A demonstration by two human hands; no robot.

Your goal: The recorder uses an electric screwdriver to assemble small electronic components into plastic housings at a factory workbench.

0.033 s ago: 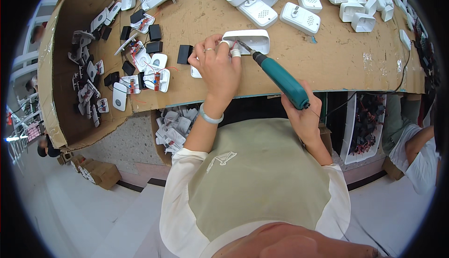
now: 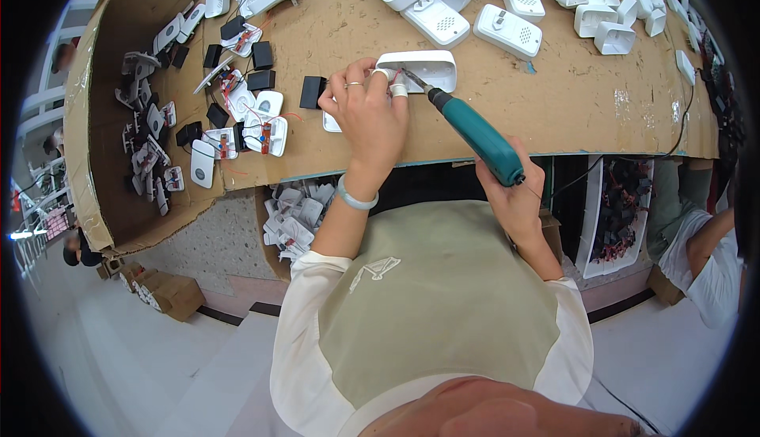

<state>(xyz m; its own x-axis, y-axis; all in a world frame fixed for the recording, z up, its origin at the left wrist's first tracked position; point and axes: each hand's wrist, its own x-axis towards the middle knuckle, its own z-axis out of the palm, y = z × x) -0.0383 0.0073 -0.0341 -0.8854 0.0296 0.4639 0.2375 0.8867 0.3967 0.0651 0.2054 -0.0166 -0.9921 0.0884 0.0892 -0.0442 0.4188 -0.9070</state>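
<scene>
Clock positions are taken from the white housing (image 2: pixel 445 73), which lies hollow side up on the cardboard-covered bench (image 2: pixel 447 142).

The right hand (image 2: pixel 513 191) is wrapped around the rear of a green power screwdriver (image 2: pixel 479 132), which lies along the line of half past four. Its bit (image 2: pixel 415 79) points into the housing's left portion; this slant appears chosen to clear the near wall and leave the work visible.

The left hand (image 2: pixel 370 112) comes in from seven o'clock, its fingers bent over the housing's left end and the fingertips inside. It is judged to be steadying the work; whether it pinches a small part there cannot be told. Two digits wear white covers (image 2: pixel 399 89), probably for protection.

A black block (image 2: pixel 313 92) sits just short of nine o'clock, beside the left hand. Wired assemblies (image 2: pixel 265 132) lie farther out, between eight and nine, apparently within left-hand reach. Loose white shells (image 2: pixel 435 19) lie from twelve to two.
</scene>
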